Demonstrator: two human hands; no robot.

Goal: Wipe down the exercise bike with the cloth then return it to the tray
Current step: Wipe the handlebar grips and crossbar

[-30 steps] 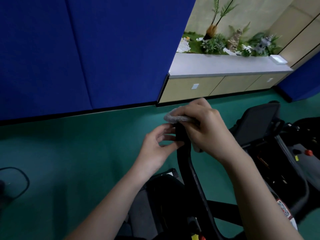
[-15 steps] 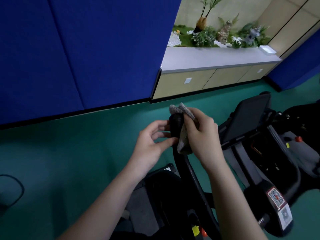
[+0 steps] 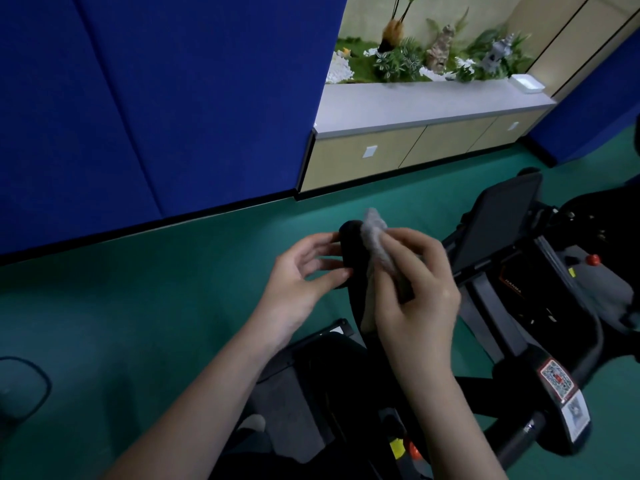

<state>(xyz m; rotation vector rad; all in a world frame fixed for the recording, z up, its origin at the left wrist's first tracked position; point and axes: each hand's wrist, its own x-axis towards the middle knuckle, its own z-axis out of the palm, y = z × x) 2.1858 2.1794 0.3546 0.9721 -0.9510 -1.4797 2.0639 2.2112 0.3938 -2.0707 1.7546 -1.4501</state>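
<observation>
your right hand (image 3: 415, 296) pinches the cloth (image 3: 375, 237) on the handlebar grip (image 3: 350, 247) — wrap it round and twist down, your left hand (image 3: 301, 275) bracing the grip with spread fingers (image 3: 318, 240).

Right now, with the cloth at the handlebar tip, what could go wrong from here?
1. The cloth is bunched in the right hand, and only a fold of it meets the handlebar. The wipe may miss part of the grip.
2. The left hand only touches the handlebar with its fingertips and thumb. A firm stroke could push the bar away or make the cloth slip off.
</observation>
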